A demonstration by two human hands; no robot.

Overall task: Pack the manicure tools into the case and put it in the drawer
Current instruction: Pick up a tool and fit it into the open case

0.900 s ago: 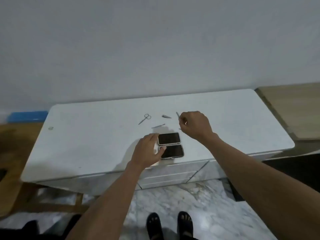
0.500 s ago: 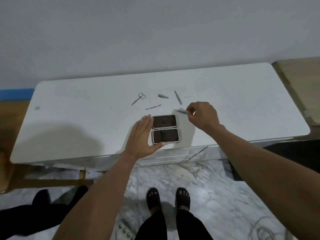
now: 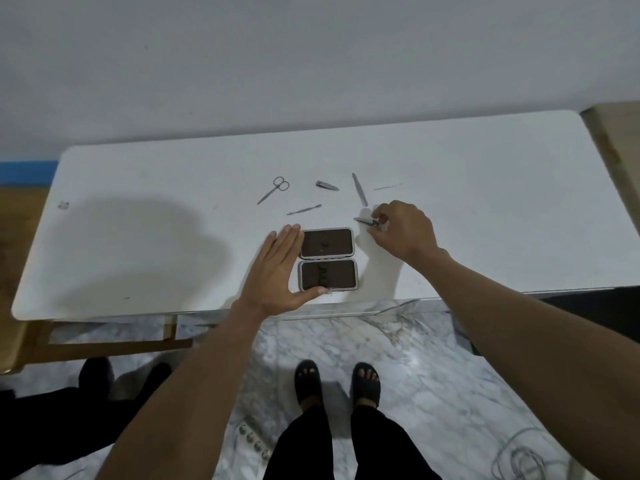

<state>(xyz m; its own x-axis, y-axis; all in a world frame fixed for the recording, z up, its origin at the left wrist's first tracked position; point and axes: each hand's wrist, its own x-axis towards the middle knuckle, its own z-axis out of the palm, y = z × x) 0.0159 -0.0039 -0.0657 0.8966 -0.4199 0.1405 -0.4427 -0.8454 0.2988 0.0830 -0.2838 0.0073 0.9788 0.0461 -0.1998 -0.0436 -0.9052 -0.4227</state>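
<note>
The manicure case [image 3: 327,260] lies open near the front edge of the white table [image 3: 138,237], two dark halves with grey rims. My left hand [image 3: 281,268] lies flat against its left side, thumb at the near corner. My right hand [image 3: 403,230] pinches a small metal tool [image 3: 365,221] just right of the case's far half. Farther back on the table lie small scissors [image 3: 273,189], a nail clipper [image 3: 326,185], a long file [image 3: 359,189], a thin pusher [image 3: 303,209] and a fine pick [image 3: 387,186].
A drawer front [image 3: 346,308] shows under the table edge below the case. A wooden surface [image 3: 620,140] adjoins the table on the right. On the marble floor lie a power strip [image 3: 254,441] and a coiled cable [image 3: 519,459]. My feet [image 3: 337,382] stand below.
My right hand has come nearer and to the right, carrying the small tool toward the case. My left hand has flattened against the case's left side. The view has tilted down.
</note>
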